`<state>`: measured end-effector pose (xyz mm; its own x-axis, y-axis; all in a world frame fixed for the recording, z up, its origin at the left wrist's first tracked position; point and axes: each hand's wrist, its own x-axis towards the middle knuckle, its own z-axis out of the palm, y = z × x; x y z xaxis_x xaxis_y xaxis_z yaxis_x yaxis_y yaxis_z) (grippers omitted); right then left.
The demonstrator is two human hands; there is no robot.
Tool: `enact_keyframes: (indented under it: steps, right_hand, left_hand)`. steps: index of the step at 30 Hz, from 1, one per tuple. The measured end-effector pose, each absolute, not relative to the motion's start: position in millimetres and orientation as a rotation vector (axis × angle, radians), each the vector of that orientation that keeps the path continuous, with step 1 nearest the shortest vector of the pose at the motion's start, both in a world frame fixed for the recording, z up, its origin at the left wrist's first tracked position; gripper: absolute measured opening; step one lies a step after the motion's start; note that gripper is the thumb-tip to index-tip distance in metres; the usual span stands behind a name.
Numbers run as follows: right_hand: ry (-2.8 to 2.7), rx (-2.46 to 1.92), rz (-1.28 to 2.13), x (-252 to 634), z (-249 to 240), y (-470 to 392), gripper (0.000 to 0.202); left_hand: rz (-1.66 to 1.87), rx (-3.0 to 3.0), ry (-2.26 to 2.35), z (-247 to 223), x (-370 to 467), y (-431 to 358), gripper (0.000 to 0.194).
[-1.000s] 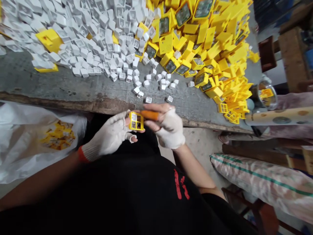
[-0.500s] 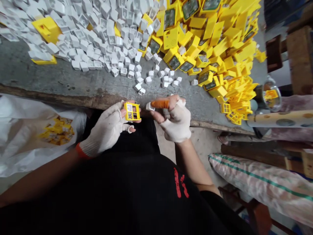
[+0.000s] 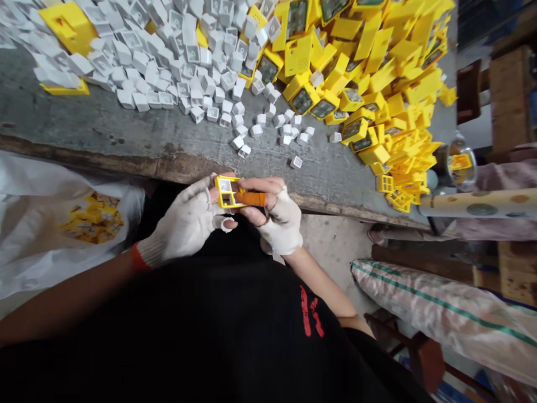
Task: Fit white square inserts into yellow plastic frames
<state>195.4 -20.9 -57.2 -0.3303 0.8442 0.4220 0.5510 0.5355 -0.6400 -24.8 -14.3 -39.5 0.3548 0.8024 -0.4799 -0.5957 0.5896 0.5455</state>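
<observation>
While hands [image 3: 182, 221] [image 3: 283, 221] touch a yellow frame [image 3: 227, 193], left gripping, right's hold unclear, red shirt print [image 3: 305, 313] is illegible.

Looks like small assy. w/shop: worn bench [image 3: 126, 140] w/ heaps of loose white caps [image 3: 197, 115] & yellow plastic pts. [image 3: 375, 154]; bare conc. floor [image 3: 335, 246]; stuffed sack [image 3: 440, 305] alongside

On the flat grey tabletop [image 3: 138, 131], cubic white plastic caps [image 3: 151, 70] lie upper left, boxy yellow plastic casings [image 3: 381, 74] upper right of the picture.
</observation>
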Motion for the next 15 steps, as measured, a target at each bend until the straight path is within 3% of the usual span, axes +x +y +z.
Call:
enact_keyframes:
  steps: [7,15]
  right_hand:
    - [-2.275,-1.319,0.202,220,-46,47,0.033]
    - [-2.456,-1.364,0.232,217,-62,86,0.018]
  left_hand:
    - [0.975,0.341,0.873,-40,-31,-11,0.024]
    - [0.958,0.296,0.865,-31,-27,-11,0.018]
